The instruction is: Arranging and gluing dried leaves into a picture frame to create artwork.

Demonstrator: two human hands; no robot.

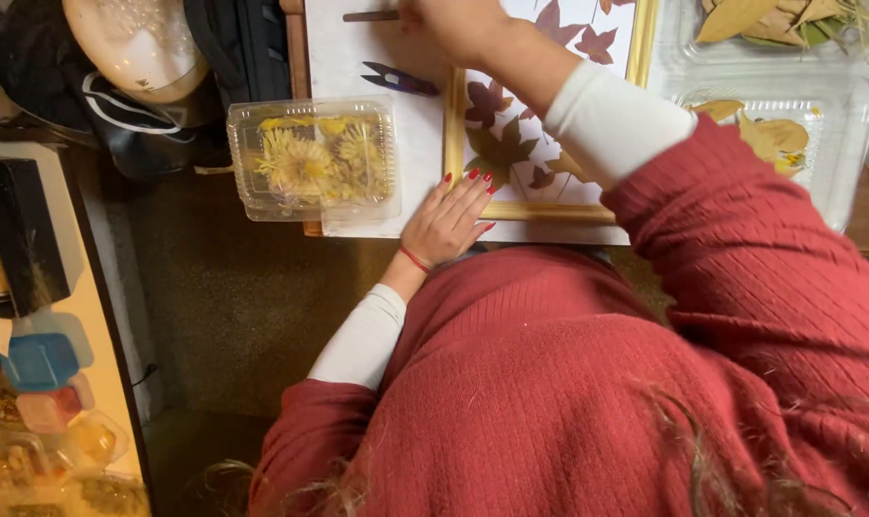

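— Where is the left hand (446,225) placed?
— It is laid flat, fingers spread, gripping nothing, on the wooden frame (453,134) of pressed maple leaves (499,146), at its 7 o'clock corner.
— And the right hand (453,24)?
— At 12 o'clock, closed over a thin dark tool (369,15); small snips (396,78) lie nearby.

A clear clamshell box of dried yellow flowers (314,159) sits left of a small dark snipper (399,79). Clear trays of tan leaves (779,134) lie at right; coloured containers (42,383) crowd the lower left.
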